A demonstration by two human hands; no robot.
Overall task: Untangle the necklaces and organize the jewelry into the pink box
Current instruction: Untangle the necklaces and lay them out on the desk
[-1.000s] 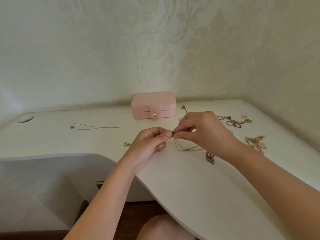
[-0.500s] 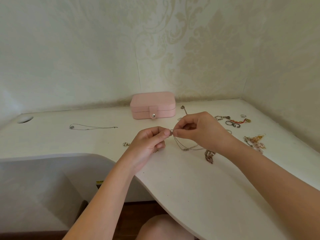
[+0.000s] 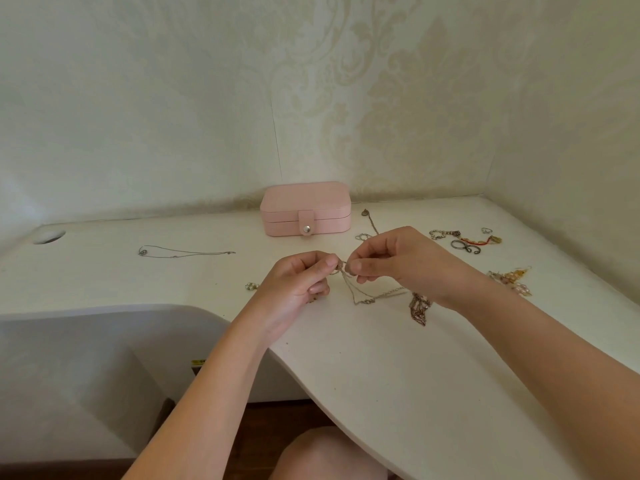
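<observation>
Both hands raised over white counter (image 3: 398,368), left hand (image 3: 298,285) and right hand (image 3: 398,259) each pinching the tangled necklace (image 3: 363,296) at its knot; loops trail onto counter. Pink box (image 3: 306,208) latched, against patterned wall (image 3: 398,98).

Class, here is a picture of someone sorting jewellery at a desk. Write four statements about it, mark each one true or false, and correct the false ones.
1. The pink box is closed, with its snap tab fastened. True.
2. The left hand and the right hand both pinch the tangled chain between their fingers. True.
3. The thin silver necklace lies inside the pink box. False: it lies stretched out on the table, left of the box.
4. The dark rings lie to the left of the pink box. False: they lie on the table to its right, beyond the right hand.
</observation>
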